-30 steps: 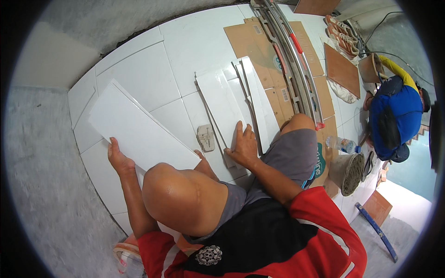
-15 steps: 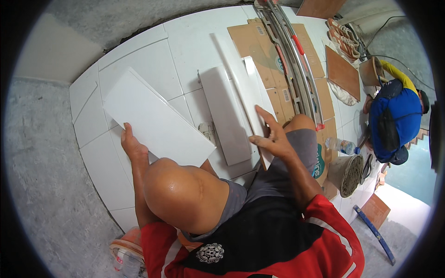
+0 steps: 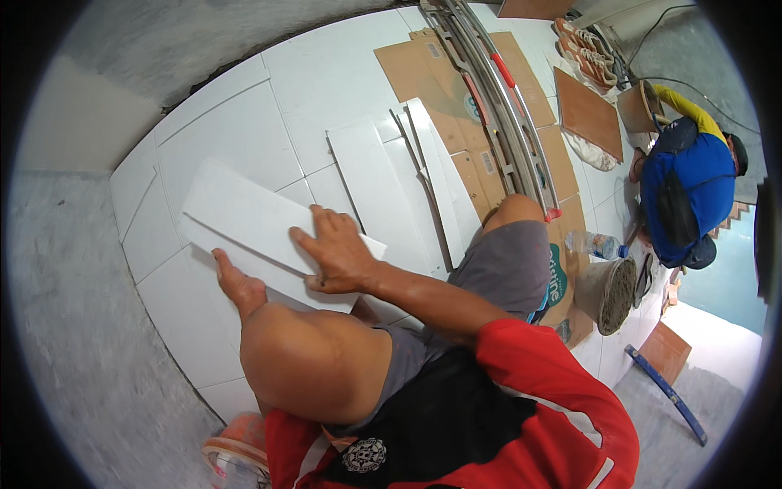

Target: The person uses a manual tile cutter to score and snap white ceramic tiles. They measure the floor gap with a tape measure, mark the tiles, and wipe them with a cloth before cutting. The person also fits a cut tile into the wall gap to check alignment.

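Note:
A white rectangular tile point(image 3: 301, 291) is tilted in front of my raised left knee. Its lower-left edge rests in my left hand point(image 3: 242, 285), thumb up along the edge and the other fingers hidden beneath. On top of it lies a narrow white tile strip point(image 3: 244, 208), somewhat blurred. My right hand point(image 3: 338, 253) reaches across and grips this strip near its right end, with fingers over the far edge and thumb at the near edge. To the right, a white tile piece point(image 3: 375, 183) and several narrow white strips point(image 3: 440, 175) lie on the tiled floor.
Flattened cardboard point(image 3: 407, 69) carries a long metal rail tool point(image 3: 525, 130) with red parts. Rightward are a water bottle point(image 3: 604, 245), a mortar bucket point(image 3: 599, 297), a blue bar point(image 3: 664, 391), a brown tile point(image 3: 586, 118) and a bending person point(image 3: 688, 196). An orange bucket point(image 3: 236, 448) stands lower left.
My right hand has moved left from the stacked pieces, bringing the narrow strip onto the tile in my left hand. The view has shifted slightly.

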Demonstrator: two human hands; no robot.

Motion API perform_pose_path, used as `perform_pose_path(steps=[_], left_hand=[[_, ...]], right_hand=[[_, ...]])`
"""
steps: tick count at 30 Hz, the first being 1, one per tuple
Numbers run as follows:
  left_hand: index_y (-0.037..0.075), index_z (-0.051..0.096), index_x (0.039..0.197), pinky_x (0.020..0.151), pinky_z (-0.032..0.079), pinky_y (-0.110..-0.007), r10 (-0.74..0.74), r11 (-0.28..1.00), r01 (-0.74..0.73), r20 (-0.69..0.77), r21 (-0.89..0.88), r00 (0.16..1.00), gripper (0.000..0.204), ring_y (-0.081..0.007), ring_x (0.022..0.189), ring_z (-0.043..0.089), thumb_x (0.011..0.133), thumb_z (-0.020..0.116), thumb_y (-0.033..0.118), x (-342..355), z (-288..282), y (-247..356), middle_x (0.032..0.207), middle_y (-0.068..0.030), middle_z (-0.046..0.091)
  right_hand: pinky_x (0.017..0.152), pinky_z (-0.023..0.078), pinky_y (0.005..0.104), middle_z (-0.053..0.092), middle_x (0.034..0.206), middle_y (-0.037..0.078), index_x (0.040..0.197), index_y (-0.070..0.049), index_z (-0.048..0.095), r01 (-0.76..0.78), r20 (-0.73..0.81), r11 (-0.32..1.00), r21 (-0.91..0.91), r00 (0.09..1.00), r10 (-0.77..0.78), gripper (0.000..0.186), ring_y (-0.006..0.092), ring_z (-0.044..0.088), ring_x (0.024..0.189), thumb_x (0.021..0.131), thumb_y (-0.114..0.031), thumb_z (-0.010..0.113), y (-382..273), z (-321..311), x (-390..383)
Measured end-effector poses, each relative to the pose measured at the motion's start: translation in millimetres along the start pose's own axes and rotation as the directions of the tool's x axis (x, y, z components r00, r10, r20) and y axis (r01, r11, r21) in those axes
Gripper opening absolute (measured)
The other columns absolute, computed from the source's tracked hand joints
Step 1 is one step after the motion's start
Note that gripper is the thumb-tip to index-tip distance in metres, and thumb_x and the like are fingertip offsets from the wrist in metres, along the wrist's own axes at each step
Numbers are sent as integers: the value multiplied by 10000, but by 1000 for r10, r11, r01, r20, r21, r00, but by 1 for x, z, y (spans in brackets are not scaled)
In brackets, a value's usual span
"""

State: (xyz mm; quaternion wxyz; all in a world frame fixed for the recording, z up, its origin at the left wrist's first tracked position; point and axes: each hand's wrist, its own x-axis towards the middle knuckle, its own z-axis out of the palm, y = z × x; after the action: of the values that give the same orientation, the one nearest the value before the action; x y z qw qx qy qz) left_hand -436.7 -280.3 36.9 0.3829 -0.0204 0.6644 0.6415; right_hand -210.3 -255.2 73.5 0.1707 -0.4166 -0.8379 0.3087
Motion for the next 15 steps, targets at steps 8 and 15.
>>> perform_pose_path(steps=[8,15], left_hand=[[-14,368,1516,1147,363,-515,-92,989,107,140,-105,986,748,-361,1391,437,1030,519,534,43,-77,15,1531,-193,443],[-4,354,1529,1162,350,-505,-119,983,130,85,-129,989,759,-356,1421,397,1031,506,549,22,-77,33,1560,-185,405]], right_hand=[[1119,282,612,290,1490,395,1452,-59,442,48,109,998,41,993,-52,861,515,315,1401,713,-265,835,-36,32,30],[1118,325,586,294,1507,401,1490,-59,407,79,144,996,50,986,-85,928,524,327,1408,738,-352,865,-45,46,32]])
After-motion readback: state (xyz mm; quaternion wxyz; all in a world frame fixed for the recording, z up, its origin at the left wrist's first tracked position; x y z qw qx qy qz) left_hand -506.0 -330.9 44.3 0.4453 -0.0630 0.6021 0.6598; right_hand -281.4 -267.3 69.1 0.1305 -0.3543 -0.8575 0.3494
